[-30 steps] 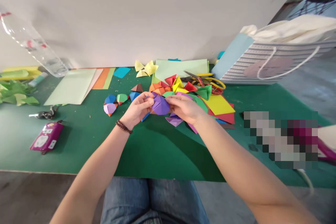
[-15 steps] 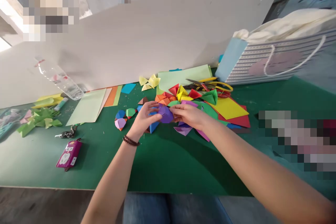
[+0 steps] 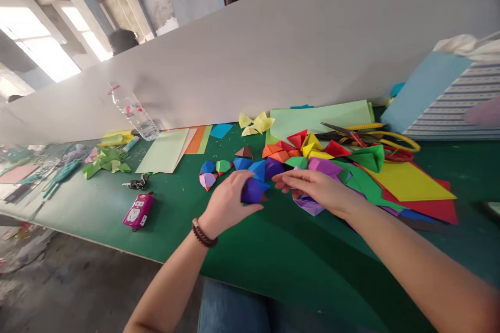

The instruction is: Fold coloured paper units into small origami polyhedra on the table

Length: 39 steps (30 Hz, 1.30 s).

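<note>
- Left hand (image 3: 228, 204), with one beaded bracelet (image 3: 203, 232), at 12 o'clock: curled and clamped on one purple folded paper piece (image 3: 253, 191), apparently steadying it against the table.
- Right hand (image 3: 317, 188), at 1 o'clock: open, fingers extended, apart from the left, holding nothing, over a lilac folded piece (image 3: 308, 206).
- Green-topped table (image 3: 308, 276): origami heap (image 3: 297, 162) at 12 o'clock, seemingly kept within reach; count cannot be told.
- Three rounded paper units (image 3: 223, 166) at 11 o'clock.
- One magenta pouch (image 3: 138, 210) at 10 o'clock.
- One pair of yellow-handled scissors (image 3: 375, 138) at 1 o'clock.
- One plastic bottle (image 3: 135, 112) at 11 o'clock.
- One striped paper bag (image 3: 449, 99) at 2 o'clock.
</note>
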Available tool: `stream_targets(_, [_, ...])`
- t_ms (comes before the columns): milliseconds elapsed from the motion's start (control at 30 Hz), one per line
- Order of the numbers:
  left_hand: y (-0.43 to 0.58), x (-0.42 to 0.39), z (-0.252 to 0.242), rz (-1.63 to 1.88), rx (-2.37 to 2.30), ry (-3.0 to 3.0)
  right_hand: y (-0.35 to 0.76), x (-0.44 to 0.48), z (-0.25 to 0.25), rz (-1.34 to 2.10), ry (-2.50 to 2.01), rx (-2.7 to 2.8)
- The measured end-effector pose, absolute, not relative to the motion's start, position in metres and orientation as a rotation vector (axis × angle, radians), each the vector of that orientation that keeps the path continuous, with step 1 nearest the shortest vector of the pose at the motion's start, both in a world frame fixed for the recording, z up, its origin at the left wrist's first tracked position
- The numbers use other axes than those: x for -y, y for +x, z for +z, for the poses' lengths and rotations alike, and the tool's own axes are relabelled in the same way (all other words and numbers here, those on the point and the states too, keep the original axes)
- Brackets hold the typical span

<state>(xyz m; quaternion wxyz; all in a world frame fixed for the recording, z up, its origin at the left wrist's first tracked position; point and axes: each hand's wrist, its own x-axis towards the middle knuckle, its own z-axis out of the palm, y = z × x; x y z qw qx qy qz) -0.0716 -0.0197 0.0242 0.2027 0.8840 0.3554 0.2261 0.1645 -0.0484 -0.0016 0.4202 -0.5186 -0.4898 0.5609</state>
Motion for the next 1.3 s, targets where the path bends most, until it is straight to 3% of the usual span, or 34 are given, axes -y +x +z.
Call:
stream_targets(133, [-0.123, 0.004, 0.017, 0.585, -1.229, 2.428, 0.166, 0.047, -0.002, 1.426, -1.268, 1.203])
stream_targets(600, [-0.155, -0.071, 0.02, 0.038, -0.952, 2.755, 0.169, 0.046, 0.002, 1.452, -1.213, 1.196])
stream_targets(1300, [-0.163, -0.072, -0.009, 0.192, -1.162, 2.893, 0.175, 0.046, 0.011, 1.449, -1.191, 1.205])
